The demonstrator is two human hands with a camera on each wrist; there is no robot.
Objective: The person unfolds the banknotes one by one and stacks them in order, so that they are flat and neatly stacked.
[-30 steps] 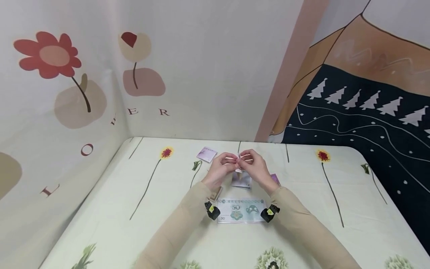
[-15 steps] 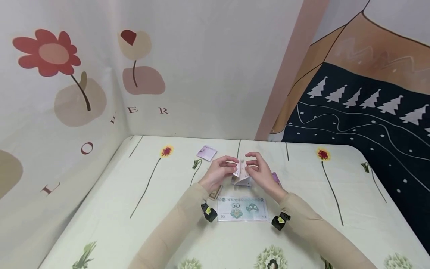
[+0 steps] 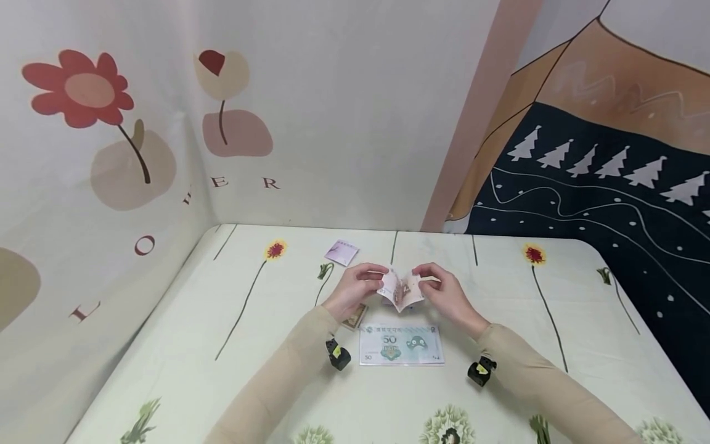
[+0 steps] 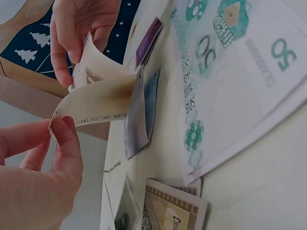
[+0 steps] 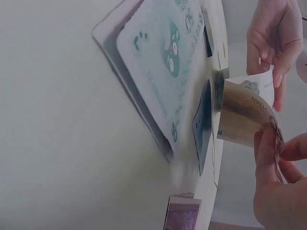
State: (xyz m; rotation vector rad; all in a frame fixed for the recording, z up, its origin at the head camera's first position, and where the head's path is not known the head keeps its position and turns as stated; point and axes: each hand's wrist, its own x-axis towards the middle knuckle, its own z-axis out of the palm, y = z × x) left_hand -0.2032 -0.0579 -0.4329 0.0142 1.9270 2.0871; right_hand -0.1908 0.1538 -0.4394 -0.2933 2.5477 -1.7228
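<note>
The left hand (image 3: pixel 354 291) and the right hand (image 3: pixel 450 301) hold a pale note (image 3: pixel 400 290) between them, fingers clamped on its two ends. It is up over the worktop (image 3: pixel 383 401), bent like a V. From it, a green 50 note (image 3: pixel 401 345) lies at six o'clock, a brown note (image 3: pixel 355 316) at eight, a purple note (image 3: pixel 341 253) at ten. A bluish paper (image 5: pixel 203 129) below, partly hidden, may be another note.

Two grips (image 3: pixel 353 290) (image 3: pixel 448 297), one held banknote (image 3: pixel 400 291), at least five loose banknotes (image 3: pixel 402 345) (image 3: pixel 341 253) (image 3: pixel 355 316) (image 5: pixel 204 122) (image 5: pixel 183 214), two wrist cameras (image 3: pixel 338 356) (image 3: pixel 480 371)
</note>
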